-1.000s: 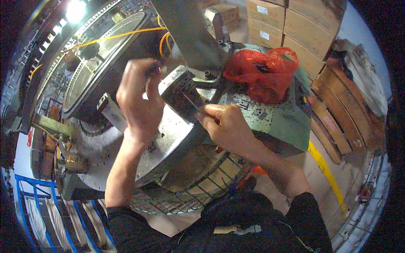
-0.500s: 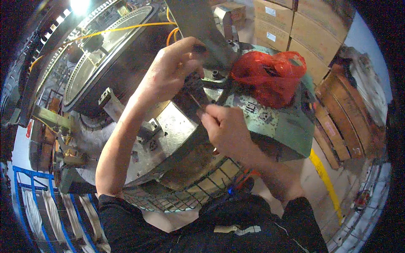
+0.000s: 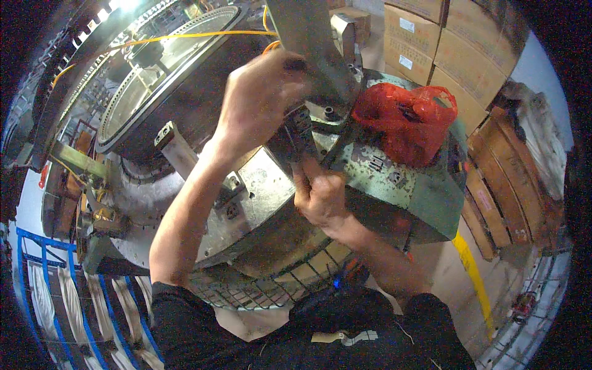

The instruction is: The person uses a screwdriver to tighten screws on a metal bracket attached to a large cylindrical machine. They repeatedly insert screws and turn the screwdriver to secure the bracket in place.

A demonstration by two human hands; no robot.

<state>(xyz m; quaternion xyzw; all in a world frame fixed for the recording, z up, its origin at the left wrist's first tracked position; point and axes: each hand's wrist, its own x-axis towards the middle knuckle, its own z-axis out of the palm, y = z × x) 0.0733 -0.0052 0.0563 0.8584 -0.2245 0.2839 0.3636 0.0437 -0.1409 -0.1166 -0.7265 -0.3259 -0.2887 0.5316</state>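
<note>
My left hand (image 3: 262, 95) is raised over a dark metal block (image 3: 300, 126) on the machine, next to the grey-green upright arm (image 3: 311, 43). Motion blurs it and its fingers curl out of sight, so its grip is unclear. Just below the block, my right hand (image 3: 322, 194) is closed in a pinch with its fingertips against or close to the block's lower end. Whatever lies between those fingers is hidden. Beneath both hands spreads the round metal machine bed (image 3: 262, 206), with a bolted bracket (image 3: 179, 145) left of my left forearm.
A red plastic bag (image 3: 410, 120) rests on the green machine housing (image 3: 425, 197) at right. Behind it are stacked cardboard boxes (image 3: 472, 61). A large ringed drum (image 3: 179, 77) is at upper left, crossed by a yellow cable (image 3: 185, 37). A wire guard (image 3: 283, 287) curves below the bed.
The view has shifted slightly. My left hand has turned and blurred above the block. My right hand has moved closer under it; the thin metal rod seen at its fingertips no longer shows.
</note>
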